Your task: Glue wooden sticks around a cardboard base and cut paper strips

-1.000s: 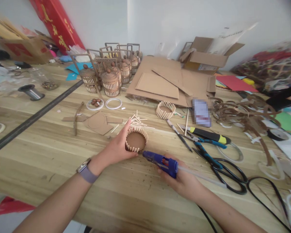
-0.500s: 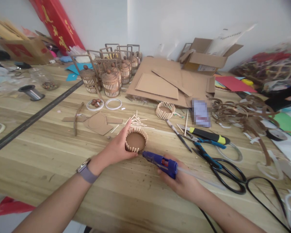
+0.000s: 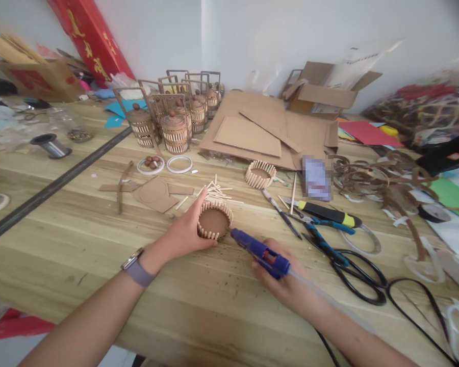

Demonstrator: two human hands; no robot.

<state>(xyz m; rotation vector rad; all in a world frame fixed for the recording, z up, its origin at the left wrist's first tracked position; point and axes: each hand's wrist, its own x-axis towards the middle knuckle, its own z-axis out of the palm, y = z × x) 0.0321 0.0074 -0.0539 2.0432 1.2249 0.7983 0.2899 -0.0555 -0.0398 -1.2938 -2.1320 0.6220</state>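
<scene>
My left hand (image 3: 187, 228) grips a small round basket (image 3: 214, 222) by its left side, thumb at the near edge. The basket has a brown cardboard base and a ring of short pale sticks, with a gap at the near right. In my right hand (image 3: 281, 278) is a blue glue gun (image 3: 260, 252) with a clear glue stick out of its back. Its nozzle points at the gap, right by the basket's wall; whether it touches I cannot tell. Loose pale sticks (image 3: 216, 191) lie just behind the basket. A second stick ring (image 3: 260, 174) stands farther back.
Scissors (image 3: 361, 278), pliers (image 3: 329, 244) and a yellow-black cutter (image 3: 327, 213) lie right of the glue gun. Several finished lidded baskets (image 3: 175, 133) stand at the back beside cardboard sheets (image 3: 248, 135). Brown strips (image 3: 367, 176) are heaped at the right; a wire spool (image 3: 50, 146) sits at the left.
My right hand and the glue gun have moved slightly right, the nozzle going a little up and right along the basket's wall. My left hand and the basket have stayed in place.
</scene>
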